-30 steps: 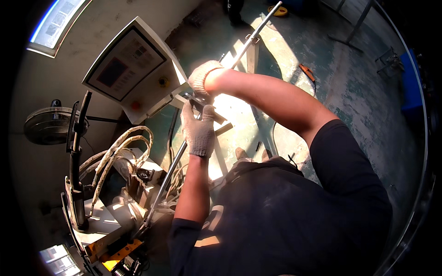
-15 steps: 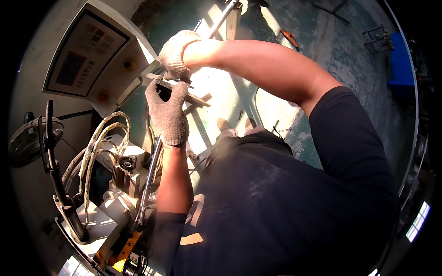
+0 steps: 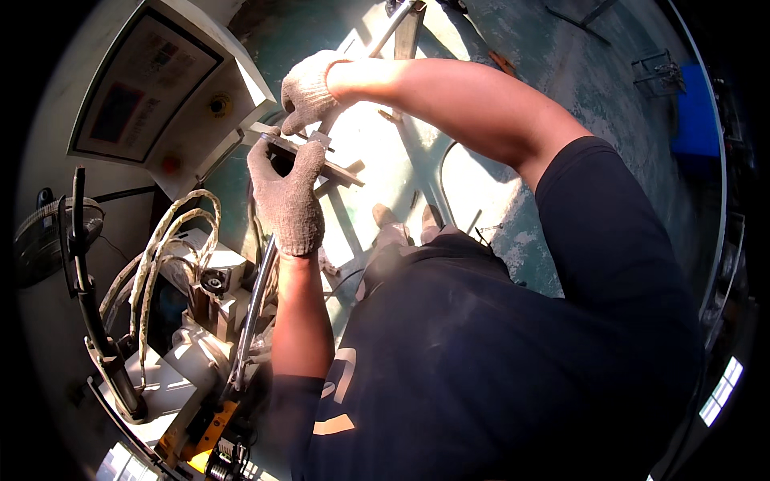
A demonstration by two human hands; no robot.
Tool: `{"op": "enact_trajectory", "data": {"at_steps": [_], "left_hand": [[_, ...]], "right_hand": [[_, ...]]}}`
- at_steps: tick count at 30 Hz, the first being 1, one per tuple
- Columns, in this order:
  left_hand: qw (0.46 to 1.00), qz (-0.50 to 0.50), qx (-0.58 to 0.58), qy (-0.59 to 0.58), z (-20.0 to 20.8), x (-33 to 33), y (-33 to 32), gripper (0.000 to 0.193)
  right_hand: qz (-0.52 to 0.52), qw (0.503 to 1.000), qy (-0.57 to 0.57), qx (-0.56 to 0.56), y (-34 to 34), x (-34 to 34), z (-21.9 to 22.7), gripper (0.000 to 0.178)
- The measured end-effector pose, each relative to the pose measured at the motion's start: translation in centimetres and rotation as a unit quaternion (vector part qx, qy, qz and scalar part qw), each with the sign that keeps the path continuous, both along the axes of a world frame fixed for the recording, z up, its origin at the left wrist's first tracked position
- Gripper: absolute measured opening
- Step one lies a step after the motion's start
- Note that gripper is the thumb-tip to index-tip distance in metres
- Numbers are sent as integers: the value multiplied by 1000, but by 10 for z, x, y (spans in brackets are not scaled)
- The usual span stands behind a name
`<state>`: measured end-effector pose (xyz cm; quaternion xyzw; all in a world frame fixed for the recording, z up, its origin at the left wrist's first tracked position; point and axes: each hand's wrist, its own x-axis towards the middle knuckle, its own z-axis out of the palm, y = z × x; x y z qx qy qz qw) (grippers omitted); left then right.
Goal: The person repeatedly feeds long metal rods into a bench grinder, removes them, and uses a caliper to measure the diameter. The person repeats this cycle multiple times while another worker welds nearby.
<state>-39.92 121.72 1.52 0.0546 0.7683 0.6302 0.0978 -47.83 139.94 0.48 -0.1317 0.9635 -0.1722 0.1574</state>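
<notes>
Slightly up and away from the left thumb, the right hand [image 3: 311, 92] had shifted from its place half a second earlier, and we saw a small metal block [image 3: 320, 138] come into clear view below it. The gloved fingers on that side were bent, their tips beside the near end of a flat metal bar [image 3: 343, 175]; whether they pinched anything, we could not tell. Opposite, the gloved left hand [image 3: 289, 200] formed a wide C, thumb and fingers spread, their tips against the bar, though we could not judge how firmly they held it. The bar slanted past the left thumb above the sunlit part of the green, worn floor [image 3: 609, 88]. We saw the wearer's shoes [image 3: 385, 215] on that bright patch. A control panel [image 3: 148, 88] stood at upper left, with a fan [image 3: 48, 244] and looped pale hoses [image 3: 164, 232] below, and something blue [image 3: 696, 112] at far right.
</notes>
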Motion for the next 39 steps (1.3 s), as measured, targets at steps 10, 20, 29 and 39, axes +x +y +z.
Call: {"op": "enact_trajectory", "data": {"at_steps": [10, 20, 29, 39], "left_hand": [[999, 16, 40, -22, -15, -10, -4, 66], [1000, 22, 18, 5, -20, -13, -3, 60], [998, 27, 42, 37, -31, 1, -3, 71], [999, 0, 39, 23, -20, 0, 4, 55]], "right_hand": [[120, 979, -133, -95, 5, -51, -48, 42], [56, 989, -135, -32, -1, -34, -23, 51], [2, 988, -78, -129, 7, -14, -17, 50], [-5, 991, -81, -109, 11, -13, -16, 46]]}}
